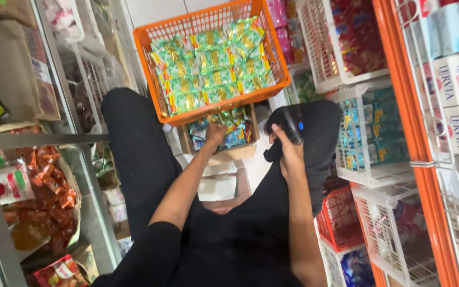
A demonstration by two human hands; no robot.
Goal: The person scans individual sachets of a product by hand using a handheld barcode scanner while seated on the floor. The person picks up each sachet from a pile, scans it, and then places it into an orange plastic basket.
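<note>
Packets in green and yellow wrappers fill the orange basket, which sits straight ahead of me between my knees; I take this basket as my landmark.

From the head view, my left hand reaches just under the basket's near rim, into a small cardboard box tucked below it. My fingers there are curled shut on one of the shiny packets lying in that box. My right hand is below and to the right of the basket, near its lower right corner, with fingers wrapped tight around a black handheld scanner that shows a small blue light and points up toward the basket.

Left of the basket stands a metal shelf with orange snack bags. Right of the basket hang white wire baskets of packaged goods, and beyond them an orange upright frame. Below and right of the basket, past my right knee, sits a small red basket. White cartons lie on the floor below the cardboard box.
</note>
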